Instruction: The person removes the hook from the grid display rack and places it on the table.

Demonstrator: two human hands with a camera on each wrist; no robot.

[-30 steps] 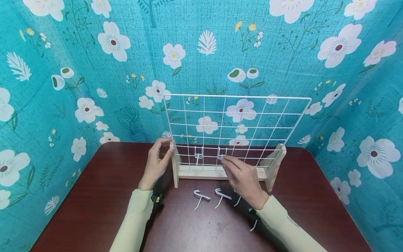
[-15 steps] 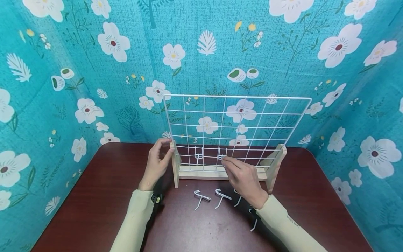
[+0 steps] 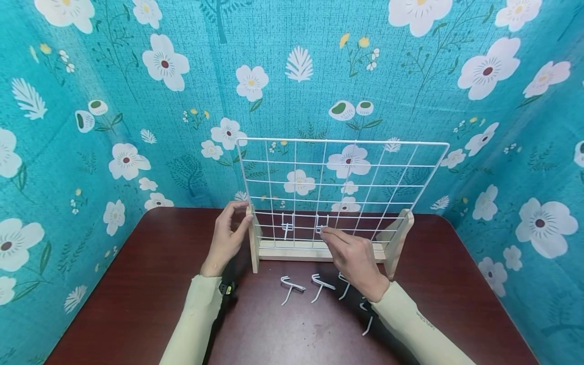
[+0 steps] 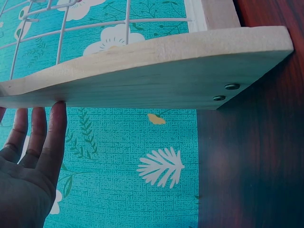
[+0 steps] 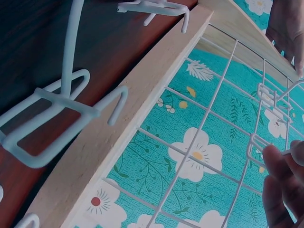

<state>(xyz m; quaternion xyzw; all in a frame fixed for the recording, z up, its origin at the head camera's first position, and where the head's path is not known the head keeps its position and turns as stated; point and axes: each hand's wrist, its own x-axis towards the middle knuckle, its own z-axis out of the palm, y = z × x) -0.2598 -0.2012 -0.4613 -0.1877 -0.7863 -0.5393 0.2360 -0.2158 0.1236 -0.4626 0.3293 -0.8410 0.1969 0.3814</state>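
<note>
A white wire grid panel (image 3: 342,141) stands upright in a wooden base with side supports. My left hand (image 3: 224,235) is at the left wooden support (image 4: 142,80); in the left wrist view its straight fingers touch the outer face. My right hand (image 3: 355,258) pinches a white wire hook (image 3: 318,229) between thumb and fingertips, low on the grid near the middle. The fingers partly hide that hook. Another white hook (image 3: 287,226) hangs on the grid to its left, at about the same height.
Several loose white hooks lie on the dark red tabletop (image 3: 150,284) in front of the rack, including a left one (image 3: 292,288) and a middle one (image 3: 323,285). Those nearest my right forearm are partly hidden. A turquoise floral cloth (image 3: 278,101) surrounds the table.
The hook in my right fingertips sits very slightly lower on the grid. My left hand stays at the wooden support, and the loose hooks lie where they were.
</note>
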